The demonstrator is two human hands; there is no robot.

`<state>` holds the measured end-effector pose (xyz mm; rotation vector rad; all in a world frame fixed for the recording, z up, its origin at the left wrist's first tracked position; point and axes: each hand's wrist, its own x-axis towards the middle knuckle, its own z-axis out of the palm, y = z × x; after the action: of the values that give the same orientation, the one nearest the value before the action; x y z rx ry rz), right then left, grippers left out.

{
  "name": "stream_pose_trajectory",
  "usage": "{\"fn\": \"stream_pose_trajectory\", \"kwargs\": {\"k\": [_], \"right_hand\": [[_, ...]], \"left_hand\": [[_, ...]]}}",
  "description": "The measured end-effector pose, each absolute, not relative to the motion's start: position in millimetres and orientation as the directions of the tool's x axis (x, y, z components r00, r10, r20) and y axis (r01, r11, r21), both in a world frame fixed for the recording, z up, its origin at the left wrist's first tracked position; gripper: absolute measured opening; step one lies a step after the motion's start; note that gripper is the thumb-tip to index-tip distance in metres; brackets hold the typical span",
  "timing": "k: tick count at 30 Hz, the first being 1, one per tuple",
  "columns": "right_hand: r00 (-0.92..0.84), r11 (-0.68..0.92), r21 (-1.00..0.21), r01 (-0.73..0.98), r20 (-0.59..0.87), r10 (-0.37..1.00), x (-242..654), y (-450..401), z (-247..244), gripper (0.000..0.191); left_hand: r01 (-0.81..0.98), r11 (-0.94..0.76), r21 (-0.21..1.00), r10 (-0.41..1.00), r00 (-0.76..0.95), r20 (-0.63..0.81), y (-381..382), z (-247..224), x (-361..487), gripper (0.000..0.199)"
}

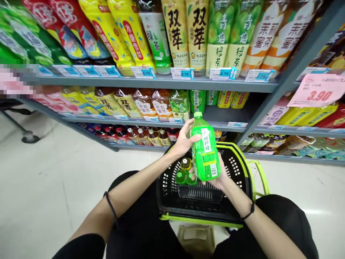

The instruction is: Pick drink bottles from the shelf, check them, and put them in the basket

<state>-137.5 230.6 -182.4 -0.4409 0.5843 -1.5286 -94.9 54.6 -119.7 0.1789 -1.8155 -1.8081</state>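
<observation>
Both my hands hold a large green drink bottle [205, 156] over the shopping basket [234, 187], its green cap pointing toward the shelves. My left hand [184, 139] grips the upper left side of the bottle, thumb across its label. Supporting the bottle's lower end from beneath and the right is my right hand [219, 178], its fingers partly hidden behind it. Below, in the left part of the black basket, stand a few smaller bottles: two with green caps [181, 175] and one with a dark body and pale cap [185, 163].
Store shelves [172, 84] packed with bottled drinks run across the front, with price tags along their edges. A lime-green basket handle [261, 176] sticks out to the right. A pink price sign [318, 90] hangs at right. A cart wheel [30, 137] stands on the floor at left.
</observation>
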Motion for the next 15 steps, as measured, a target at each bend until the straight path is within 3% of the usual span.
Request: {"fn": "stream_pose_trajectory", "kwargs": {"k": [3,9,15], "right_hand": [[-0.067,0.027,-0.531,0.847,-0.156,-0.985,-126.1,233.3,-188.3,0.084],[-0.18,-0.018,-0.513,0.858,-0.269,-0.946,-127.9,235.2,-190.9,0.073],[-0.284,-0.018,-0.642,0.767,-0.314,-0.906,-134.1,237.2,-195.9,0.066]], "left_hand": [[0.246,-0.018,0.969,-0.394,-0.893,0.219,48.8,-135.5,-81.6,0.08],[0.182,0.039,0.982,-0.293,-0.938,0.186,49.5,-130.1,-61.5,0.083],[0.06,0.18,0.982,-0.261,-0.959,0.106,53.6,-123.0,-46.0,0.091]]}}
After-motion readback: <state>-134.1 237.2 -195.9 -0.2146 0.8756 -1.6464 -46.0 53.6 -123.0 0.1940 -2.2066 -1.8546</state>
